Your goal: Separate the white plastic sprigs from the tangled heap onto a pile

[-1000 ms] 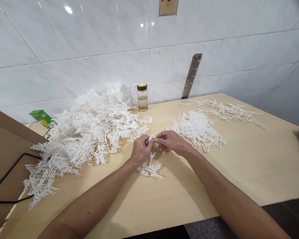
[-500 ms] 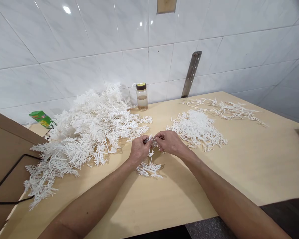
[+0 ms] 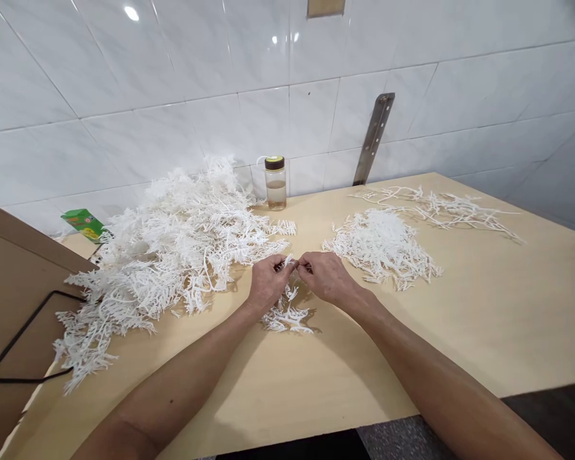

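Note:
A white branching plastic sprig hangs from my left hand, whose fingers are closed on its upper end. My right hand pinches at the same spot, its thumb and fingertips meeting those of the left. What lies between the right fingertips is too small to make out. To the left rises a large heap of white branching sprigs. Just beyond the right hand lies a smaller pile of short white pieces. Thin bare white stems are spread farther back on the right.
The wooden table meets a tiled wall. A lidded bottle of liquid stands at the back. A green box sits behind the heap. A brown panel with a black wire loop borders the left. A metal bracket leans on the wall.
The right hand's fingertips have come closer to the left's and now meet them at the sprig. The whole view has shifted slightly.

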A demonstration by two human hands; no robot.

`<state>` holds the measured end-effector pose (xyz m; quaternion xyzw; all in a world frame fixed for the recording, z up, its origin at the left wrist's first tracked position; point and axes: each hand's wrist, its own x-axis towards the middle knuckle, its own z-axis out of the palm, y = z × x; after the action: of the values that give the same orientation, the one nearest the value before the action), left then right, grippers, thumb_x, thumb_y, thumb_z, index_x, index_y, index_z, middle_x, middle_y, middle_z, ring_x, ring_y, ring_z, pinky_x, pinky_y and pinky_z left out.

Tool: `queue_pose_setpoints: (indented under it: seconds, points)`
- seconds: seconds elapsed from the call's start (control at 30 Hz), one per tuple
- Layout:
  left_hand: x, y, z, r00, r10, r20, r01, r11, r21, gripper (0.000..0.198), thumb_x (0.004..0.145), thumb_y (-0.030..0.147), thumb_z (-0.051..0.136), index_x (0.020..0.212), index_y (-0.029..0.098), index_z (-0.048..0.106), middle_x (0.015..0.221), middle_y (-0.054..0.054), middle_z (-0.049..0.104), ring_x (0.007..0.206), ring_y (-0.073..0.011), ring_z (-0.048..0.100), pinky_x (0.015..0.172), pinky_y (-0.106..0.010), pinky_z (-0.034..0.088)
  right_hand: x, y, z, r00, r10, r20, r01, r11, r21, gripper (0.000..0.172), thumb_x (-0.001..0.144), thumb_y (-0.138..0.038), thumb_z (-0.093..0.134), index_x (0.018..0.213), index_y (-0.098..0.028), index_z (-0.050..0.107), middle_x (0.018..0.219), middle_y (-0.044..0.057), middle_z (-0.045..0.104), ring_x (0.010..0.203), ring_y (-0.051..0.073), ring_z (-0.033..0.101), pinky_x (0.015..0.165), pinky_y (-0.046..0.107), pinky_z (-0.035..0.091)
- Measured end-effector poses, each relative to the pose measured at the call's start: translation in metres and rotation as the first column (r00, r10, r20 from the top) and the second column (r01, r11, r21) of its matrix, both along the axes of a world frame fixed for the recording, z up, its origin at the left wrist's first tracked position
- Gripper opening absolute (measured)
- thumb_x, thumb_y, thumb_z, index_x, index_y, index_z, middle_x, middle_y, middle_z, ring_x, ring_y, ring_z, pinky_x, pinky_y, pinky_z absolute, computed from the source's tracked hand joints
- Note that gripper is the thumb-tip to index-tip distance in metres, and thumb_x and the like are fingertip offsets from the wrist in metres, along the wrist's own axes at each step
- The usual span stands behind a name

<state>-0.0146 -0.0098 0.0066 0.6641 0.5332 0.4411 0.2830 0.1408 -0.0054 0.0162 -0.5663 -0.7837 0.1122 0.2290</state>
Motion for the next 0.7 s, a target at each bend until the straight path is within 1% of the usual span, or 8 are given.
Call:
queue_pose_setpoints:
  seconds: [0.07,0.23,0.3,0.37,0.43,0.57,0.63,0.7]
  points:
    - [0.0,0.0,-0.001,0.999,0.018,-0.046,-0.016,0.999,0.042,0.03,0.084,0.038,0.061,0.062,0.017,0.059,0.058,0.003,0.051,0.06,-0.0123,0.046,0.058,-0.025,0.034,0.0,0.0,0.0,1.0,0.009,-0.024,-0.009,1.0,-0.008,0.018,0.086,-0.017,0.053,0.078,-0.016,0.069,0.07,0.004,0.069,0.063,0.014,0.058,0.061,0.025,0.036]
    - [-0.001,0.0,-0.008,0.991,0.024,-0.13,0.003,0.979,0.204,0.017,0.087,0.029,0.056,0.075,0.018,0.061,0.068,0.0,0.058,0.066,-0.0137,0.05,0.064,-0.026,0.038,-0.001,-0.001,0.007,0.988,0.008,-0.151,-0.016,0.998,-0.053,0.016,0.082,-0.018,0.054,0.072,-0.018,0.067,0.067,0.002,0.069,0.06,0.013,0.059,0.061,0.024,0.038]
    - [-0.001,-0.001,-0.008,0.99,0.018,-0.138,0.02,0.963,0.27,0.017,0.088,0.029,0.055,0.077,0.018,0.06,0.07,-0.001,0.058,0.067,-0.0141,0.051,0.066,-0.026,0.038,-0.002,-0.001,0.01,0.969,-0.038,-0.243,-0.009,0.982,-0.19,0.016,0.08,-0.019,0.054,0.07,-0.018,0.066,0.059,0.0,0.067,0.053,0.013,0.058,0.056,0.023,0.038]
    - [-0.001,-0.002,-0.006,0.993,0.022,-0.119,0.016,0.95,0.312,0.019,0.09,0.031,0.054,0.077,0.017,0.059,0.071,-0.001,0.057,0.067,-0.0143,0.05,0.066,-0.027,0.039,-0.002,-0.001,0.012,0.938,-0.134,-0.319,0.007,0.929,-0.369,0.016,0.078,-0.02,0.053,0.067,-0.018,0.064,0.048,-0.002,0.06,0.043,0.012,0.054,0.049,0.022,0.037]
    - [-0.001,-0.003,-0.003,0.997,0.019,-0.074,0.004,0.954,0.301,0.021,0.09,0.033,0.054,0.077,0.018,0.059,0.07,-0.001,0.055,0.067,-0.0139,0.049,0.065,-0.026,0.038,0.001,0.001,0.012,0.905,-0.212,-0.368,0.019,0.886,-0.464,0.015,0.077,-0.02,0.054,0.065,-0.018,0.063,0.041,-0.003,0.055,0.037,0.012,0.051,0.043,0.021,0.035]
    - [-0.001,0.001,-0.001,0.997,-0.036,0.064,0.031,0.997,0.076,0.028,0.086,0.039,0.06,0.067,0.018,0.058,0.059,0.004,0.046,0.058,-0.0111,0.041,0.058,-0.025,0.034,0.016,0.009,0.01,0.87,-0.241,-0.43,0.101,0.941,-0.324,0.015,0.081,-0.028,0.056,0.076,-0.018,0.066,0.056,-0.001,0.065,0.039,0.011,0.055,0.047,0.023,0.042]
    - [-0.001,0.004,-0.003,0.992,-0.034,0.12,0.037,0.999,-0.017,0.032,0.083,0.041,0.062,0.062,0.018,0.055,0.055,0.005,0.042,0.055,-0.0102,0.039,0.055,-0.024,0.031,0.031,0.014,0.01,0.876,-0.293,-0.383,0.236,0.953,-0.188,0.017,0.083,-0.031,0.057,0.083,-0.018,0.069,0.072,0.002,0.071,0.045,0.013,0.06,0.057,0.026,0.048]
    - [-0.002,0.007,-0.005,0.987,-0.025,0.156,0.034,0.998,-0.056,0.034,0.081,0.043,0.064,0.059,0.018,0.055,0.053,0.005,0.043,0.053,-0.0102,0.041,0.054,-0.024,0.032,0.048,0.02,0.009,0.88,-0.38,-0.286,0.389,0.921,-0.028,0.018,0.082,-0.027,0.057,0.09,-0.018,0.071,0.086,0.007,0.074,0.063,0.019,0.067,0.072,0.032,0.051]
